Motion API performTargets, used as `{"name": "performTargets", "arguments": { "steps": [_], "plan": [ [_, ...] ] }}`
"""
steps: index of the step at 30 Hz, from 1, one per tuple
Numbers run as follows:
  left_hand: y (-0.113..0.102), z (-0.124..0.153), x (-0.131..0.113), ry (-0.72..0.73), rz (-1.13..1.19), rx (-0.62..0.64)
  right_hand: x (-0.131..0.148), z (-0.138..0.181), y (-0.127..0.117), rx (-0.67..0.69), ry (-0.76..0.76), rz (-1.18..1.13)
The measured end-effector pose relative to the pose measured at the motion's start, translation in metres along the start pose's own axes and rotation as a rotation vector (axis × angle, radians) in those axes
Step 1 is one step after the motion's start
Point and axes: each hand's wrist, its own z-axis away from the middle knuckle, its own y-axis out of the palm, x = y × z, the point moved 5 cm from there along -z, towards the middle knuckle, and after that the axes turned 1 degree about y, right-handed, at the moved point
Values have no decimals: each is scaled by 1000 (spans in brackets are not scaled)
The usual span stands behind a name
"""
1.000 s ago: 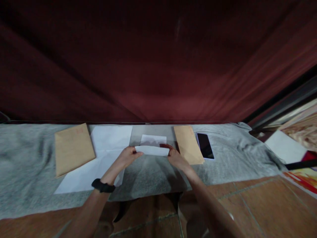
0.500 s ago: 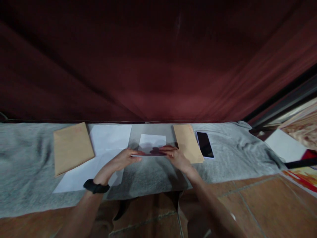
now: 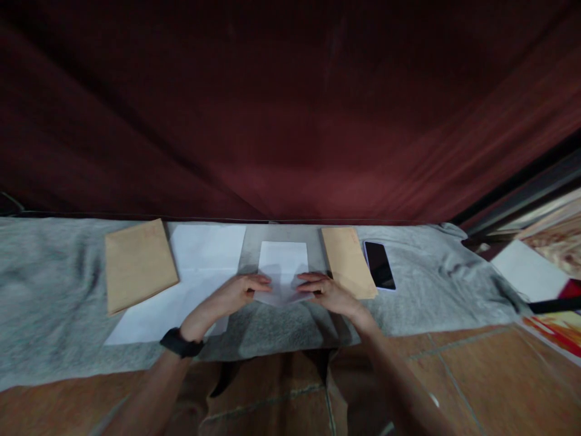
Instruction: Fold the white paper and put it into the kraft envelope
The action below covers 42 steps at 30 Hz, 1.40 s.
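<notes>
Paper (image 3: pixel 284 294) no longer edge-on between hands (image 3: pixel 233 295) (image 3: pixel 334 295), near brown envelopes (image 3: pixel 349 265)

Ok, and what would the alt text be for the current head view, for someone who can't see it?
A left hand and right hand touch white paper with their fingers, above a grey cloth. On the left, a large brown envelope overlaps bigger white sheets; on the right are narrower brown envelopes and a phone.
</notes>
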Motion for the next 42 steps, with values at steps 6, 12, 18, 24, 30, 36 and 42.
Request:
{"name": "performTargets", "arguments": {
  "steps": [6,12,18,24,30,36,42],
  "plan": [
    [-6,-1,15,-247,169,-61,2,-4,-3,-78,157,-23],
    [-10,-15,16,-312,34,-308,-1,-18,-4,-233,475,262],
    [-11,-23,-5,-464,-376,-326,7,-30,-6,-317,561,380],
    [-10,-29,-22,-624,-573,-266,13,-37,-4,-305,623,489],
    [-13,-34,-21,-687,-572,-304,11,-46,-7,-298,674,511],
    [-21,-34,4,-609,-348,-321,12,-54,-9,-327,681,532],
    [-22,-35,5,-640,-375,-329,11,-59,-9,-329,676,564]
  ]
}}
